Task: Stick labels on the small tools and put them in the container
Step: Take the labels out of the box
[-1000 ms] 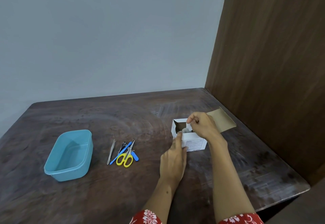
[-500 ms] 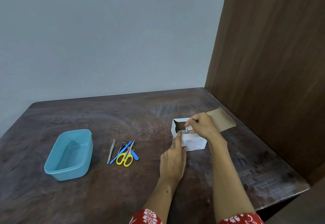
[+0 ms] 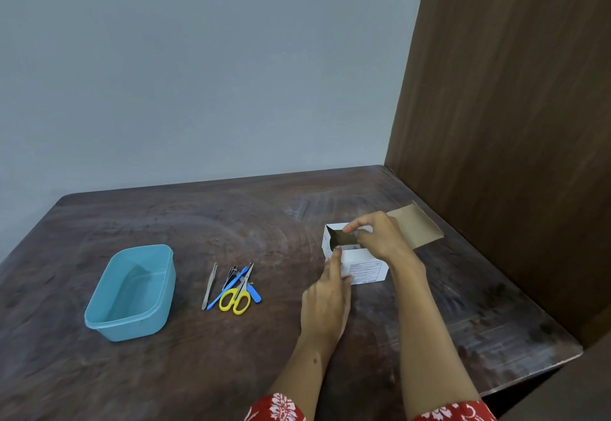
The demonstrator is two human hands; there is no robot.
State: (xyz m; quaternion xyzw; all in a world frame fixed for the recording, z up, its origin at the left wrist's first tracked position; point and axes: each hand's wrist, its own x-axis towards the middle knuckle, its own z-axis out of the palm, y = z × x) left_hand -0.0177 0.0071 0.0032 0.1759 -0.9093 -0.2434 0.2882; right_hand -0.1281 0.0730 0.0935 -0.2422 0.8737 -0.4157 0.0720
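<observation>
A dark wooden table (image 3: 264,371) meets a grey wall (image 3: 198,73) and a brown wooden panel (image 3: 512,106).

Right hand (image 3: 380,238) slightly higher above the box (image 3: 363,267), a small blue item now between its fingertips.

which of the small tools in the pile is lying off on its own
The silver tweezers, leftmost of the group, nearest the blue container. The yellow-handled scissors and blue-handled tools overlap one another.

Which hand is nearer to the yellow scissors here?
Left. The left hand rests against the white box's near side, just right of the yellow scissors; the right hand is farther, over the box opening.
</observation>
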